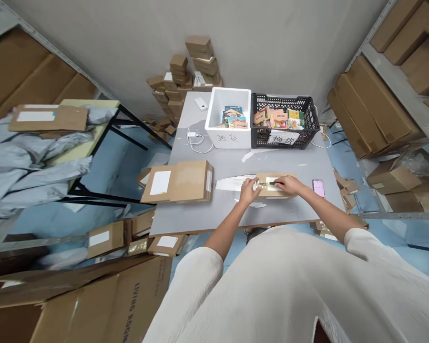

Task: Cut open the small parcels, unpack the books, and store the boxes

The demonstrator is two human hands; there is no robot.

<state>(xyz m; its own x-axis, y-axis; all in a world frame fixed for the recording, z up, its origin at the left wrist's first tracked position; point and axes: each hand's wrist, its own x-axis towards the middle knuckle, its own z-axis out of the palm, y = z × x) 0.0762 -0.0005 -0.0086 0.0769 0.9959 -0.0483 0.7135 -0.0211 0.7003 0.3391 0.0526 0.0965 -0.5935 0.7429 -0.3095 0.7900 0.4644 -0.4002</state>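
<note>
A small brown cardboard package (281,191) lies flat on the grey table, with a white and yellow label on top. My left hand (249,191) grips its left end, the fingers bent over the edge. In my right hand (288,185) is a slim knife (276,183) with a dark handle, fingers wrapped round it. Its thin metal tip points left across the package top, close to my left fingers. A torn white strip (232,184) lies just left of the package.
Larger cardboard packages (191,181) lie at the table's left. Behind stand a white foam box (228,137) and a black plastic crate (284,139), both holding booklets. A phone (318,188) lies at right, a charger cable (202,147) at back left. Cartons and shelves surround the table (186,221).
</note>
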